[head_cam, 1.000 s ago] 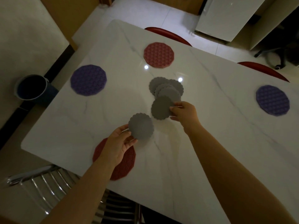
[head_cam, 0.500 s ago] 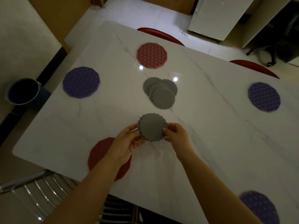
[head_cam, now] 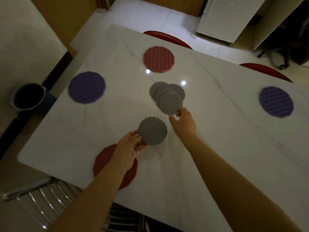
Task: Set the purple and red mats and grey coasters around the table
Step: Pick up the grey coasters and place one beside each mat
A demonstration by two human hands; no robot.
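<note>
Four mats lie on the white marbled surface (head_cam: pixel 217 148) in the head view: a red mat (head_cam: pixel 158 59) at the far edge, a purple mat (head_cam: pixel 87 87) at the left end, a second purple mat (head_cam: pixel 276 101) toward the right end, and a second red mat (head_cam: pixel 102 164) at the near edge, partly covered by the left forearm. The left hand (head_cam: pixel 128 151) holds grey coasters (head_cam: pixel 152 130) above the surface, fingers closed on the lower left rim; whether one or more are stacked there cannot be told. The right hand (head_cam: pixel 184 122) pinches the near rim of the top coaster (head_cam: pixel 170 102) of a fanned pile of grey coasters (head_cam: pixel 158 88) at the centre. A dark bucket (head_cam: pixel 28 96) stands on the floor at left.
</note>
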